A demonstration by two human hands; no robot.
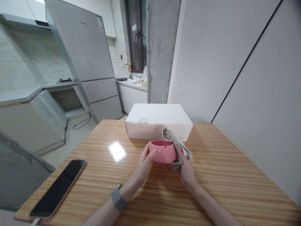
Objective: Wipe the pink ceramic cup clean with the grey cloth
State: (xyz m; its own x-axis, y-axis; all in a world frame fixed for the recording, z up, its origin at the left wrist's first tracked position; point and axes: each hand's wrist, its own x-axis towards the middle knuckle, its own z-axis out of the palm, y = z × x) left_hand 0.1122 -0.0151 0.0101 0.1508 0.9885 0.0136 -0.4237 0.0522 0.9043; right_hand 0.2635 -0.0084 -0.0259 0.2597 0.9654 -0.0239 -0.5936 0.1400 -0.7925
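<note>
A pink ashtray with notches in its rim is held up over the wooden table. My left hand grips its left side, with the thumb on the near wall. In my right hand is a folded grey cloth, pressed against the ashtray's right side. Some of the right fingers are hidden behind the cloth. The underside of the ashtray does not show.
Just behind the hands a white box lies on the table. At the left edge is a phone with a cable plugged in. A white wall runs along the right side. A fridge stands beyond the table.
</note>
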